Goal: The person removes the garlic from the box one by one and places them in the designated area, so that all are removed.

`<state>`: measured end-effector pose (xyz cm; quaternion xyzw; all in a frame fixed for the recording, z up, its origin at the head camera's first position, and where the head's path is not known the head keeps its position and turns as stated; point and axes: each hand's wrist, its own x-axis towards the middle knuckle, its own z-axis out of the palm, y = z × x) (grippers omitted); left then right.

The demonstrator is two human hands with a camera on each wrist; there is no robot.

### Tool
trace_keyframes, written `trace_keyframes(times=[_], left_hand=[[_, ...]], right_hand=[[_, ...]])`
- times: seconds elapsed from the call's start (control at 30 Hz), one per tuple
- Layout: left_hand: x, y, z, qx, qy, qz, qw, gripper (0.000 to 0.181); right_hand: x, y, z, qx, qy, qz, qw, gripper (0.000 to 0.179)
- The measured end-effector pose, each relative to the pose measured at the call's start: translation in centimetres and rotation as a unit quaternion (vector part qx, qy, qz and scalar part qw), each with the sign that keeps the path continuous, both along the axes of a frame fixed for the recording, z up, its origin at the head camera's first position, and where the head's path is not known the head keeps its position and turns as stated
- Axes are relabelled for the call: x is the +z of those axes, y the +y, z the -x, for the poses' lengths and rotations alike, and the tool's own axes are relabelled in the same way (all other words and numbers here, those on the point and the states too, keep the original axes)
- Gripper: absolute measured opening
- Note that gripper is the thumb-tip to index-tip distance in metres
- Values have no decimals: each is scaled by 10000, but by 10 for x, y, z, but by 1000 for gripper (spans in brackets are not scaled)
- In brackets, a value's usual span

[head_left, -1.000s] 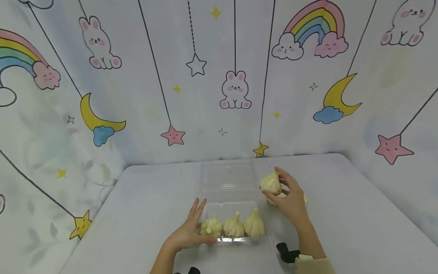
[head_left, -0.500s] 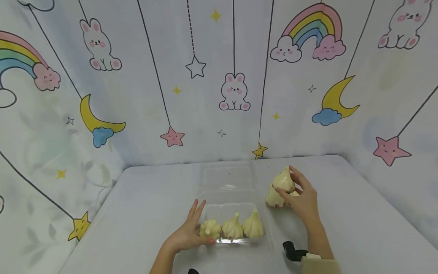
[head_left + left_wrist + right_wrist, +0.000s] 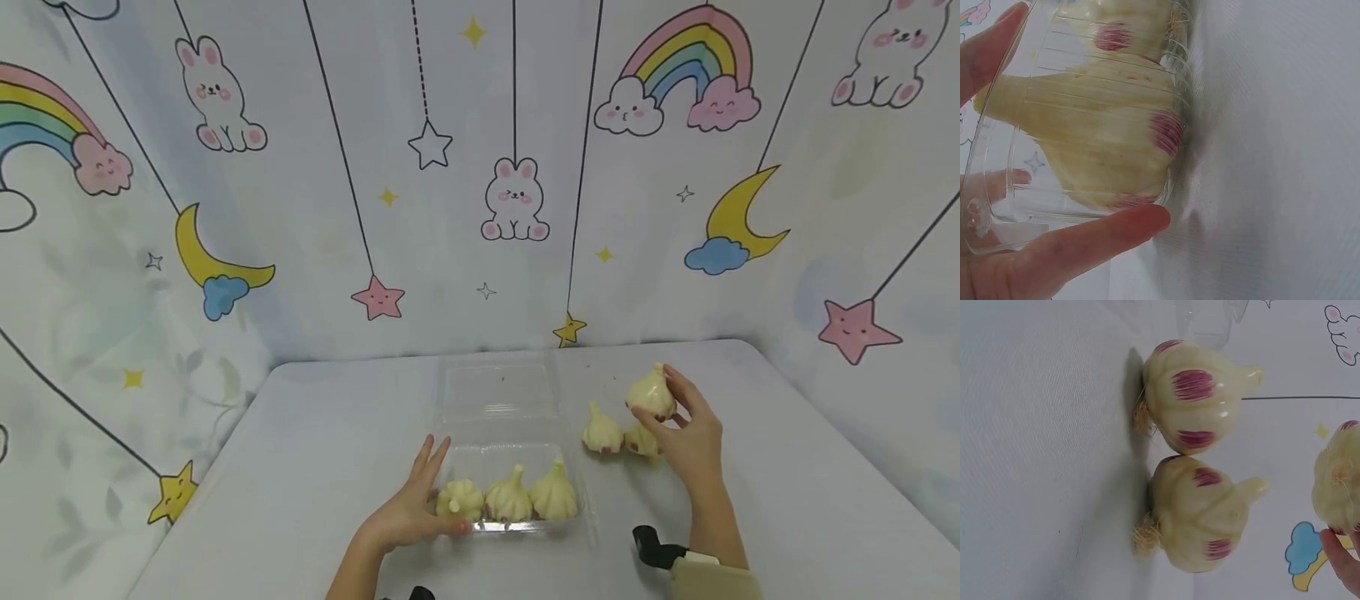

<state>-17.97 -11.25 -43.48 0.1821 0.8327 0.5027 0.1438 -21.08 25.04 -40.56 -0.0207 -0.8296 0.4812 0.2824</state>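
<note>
My right hand (image 3: pixel 692 433) pinches a garlic bulb (image 3: pixel 651 395) by its side, raised above the table at the right. Its purple-streaked, rooted base (image 3: pixel 1338 475) shows in the right wrist view. Two more bulbs stand side by side below it, the left garlic bulb (image 3: pixel 602 430) and the right one partly behind my fingers. My left hand (image 3: pixel 408 507) holds the left end of an open clear plastic box (image 3: pixel 525 527), thumb along the front and fingers behind. Inside sit three bulbs in a row: one with its stem toward me (image 3: pixel 460 500), the middle bulb (image 3: pixel 510 496) and the right bulb (image 3: pixel 555 493) upright.
The box's clear lid (image 3: pixel 498 387) lies folded back flat behind it. A white cloth covers the table (image 3: pixel 337 433). A printed curtain (image 3: pixel 315 208) with rabbits and stars stands around its back and sides. Black wrist-camera mounts sit near both wrists.
My right hand has carried the garlic bulb rightward, from beside the box across the two bulbs on the table, which now show more fully. The left hand and box have stayed in place.
</note>
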Motion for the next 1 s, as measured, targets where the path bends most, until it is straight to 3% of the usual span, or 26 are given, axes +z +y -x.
trace_keyframes(times=[0.57,0.8,1.0], left_hand=[[1,0,1,-22,20,-41,10000,113],[1,-1,1,-32,51,-34,10000,113],[0,-1,0,-19,47,-5,10000,113]], right_hand=[[-1,27,-3,-660,-259,277,9971,69],[-8,28,2,-725,-248,302,9966,69],[-19,32,5,-1045,-409,117,9936,69]])
